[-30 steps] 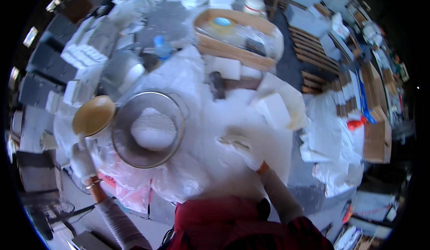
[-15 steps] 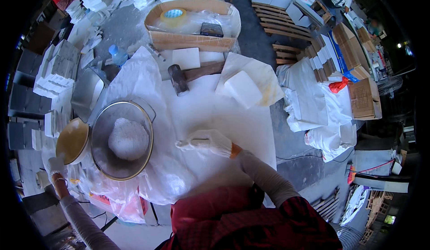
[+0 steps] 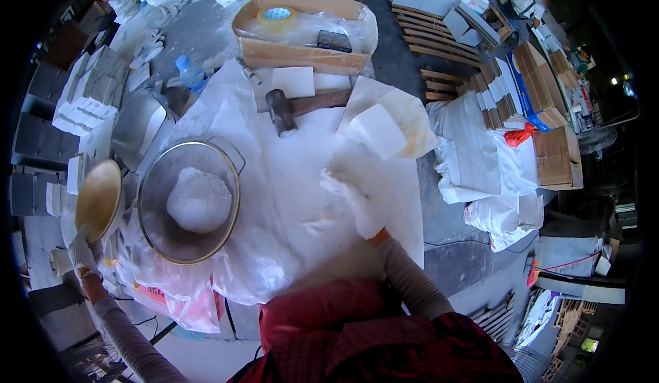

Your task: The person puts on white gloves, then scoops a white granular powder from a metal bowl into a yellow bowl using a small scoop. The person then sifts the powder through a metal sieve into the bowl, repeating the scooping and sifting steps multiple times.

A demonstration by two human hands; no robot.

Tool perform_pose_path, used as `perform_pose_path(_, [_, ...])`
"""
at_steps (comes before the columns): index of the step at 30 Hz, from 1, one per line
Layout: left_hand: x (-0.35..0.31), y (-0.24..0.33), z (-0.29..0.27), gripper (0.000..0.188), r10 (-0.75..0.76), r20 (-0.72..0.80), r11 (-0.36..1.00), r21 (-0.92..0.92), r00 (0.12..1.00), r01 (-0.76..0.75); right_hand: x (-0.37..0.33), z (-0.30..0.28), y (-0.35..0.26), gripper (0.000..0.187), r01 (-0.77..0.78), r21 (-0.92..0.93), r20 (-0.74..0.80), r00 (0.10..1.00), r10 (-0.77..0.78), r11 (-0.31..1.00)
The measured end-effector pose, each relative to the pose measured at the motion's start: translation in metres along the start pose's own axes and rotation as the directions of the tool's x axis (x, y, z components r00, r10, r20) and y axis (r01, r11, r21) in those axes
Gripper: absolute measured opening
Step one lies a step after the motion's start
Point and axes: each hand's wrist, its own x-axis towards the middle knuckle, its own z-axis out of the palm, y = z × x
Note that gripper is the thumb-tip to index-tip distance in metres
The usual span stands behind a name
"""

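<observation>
My gloved left hand (image 3: pixel 81 251) grips the lower rim of a tan round bowl (image 3: pixel 98 203), which is tilted on its side at the left. Beside it stands a large metal basin (image 3: pixel 154 208) with a mound of white powder (image 3: pixel 199 201) in it. My gloved right hand (image 3: pixel 351 196) rests on a white slab (image 3: pixel 309 156), its fingers stretched out and somewhat blurred, with nothing in them. A little white powder (image 3: pixel 319 224) lies on the slab left of that hand. Beyond is a hammer (image 3: pixel 281 112) with a dark head and wooden handle.
Stone pieces (image 3: pixel 377 130) lie at the slab's far right. A cardboard box (image 3: pixel 302 59) holding a tape roll (image 3: pixel 276 16) stands behind the hammer. A bottle with a blue cap (image 3: pixel 191 74) and stacked white tiles (image 3: pixel 96 91) are at the left. Plastic sheeting (image 3: pixel 261 266) lies around the basin.
My right hand has swung away from me and to the right across the slab, leaving powder behind. My left hand still holds the bowl, now tipped more upright. The view has shifted slightly.
</observation>
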Motion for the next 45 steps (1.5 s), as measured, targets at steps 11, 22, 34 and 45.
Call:
perform_pose_path(11, [-0.005, 0.001, -0.016, 0.042, -0.011, 0.060, 0.986, 0.165, 0.998, 0.001, -0.010, 0.045, -0.017, 0.039, -0.305, 0.302, 0.135, 0.952, 0.276, 0.903])
perform_pose_path(22, [-0.043, 0.007, -0.001, 0.038, 0.097, -0.093, 0.965, -0.236, 0.991, -0.117, -0.069, 0.036, 0.022, 0.035, -0.354, 0.008, 0.451, 0.836, 0.312, 0.935])
perform_pose_path(34, [-0.057, 0.011, -0.025, 0.033, 0.309, -0.157, 0.824, -0.449, 0.938, -0.346, -0.029, 0.038, -0.005, 0.056, -0.282, 0.256, 0.393, 0.904, 0.167, 0.925])
perform_pose_path(45, [-0.075, -0.003, -0.022, 0.028, 0.166, -0.078, 0.784, -0.594, 0.983, -0.180, -0.041, 0.041, -0.041, 0.070, -0.301, 0.304, 0.279, 0.935, 0.217, 0.904])
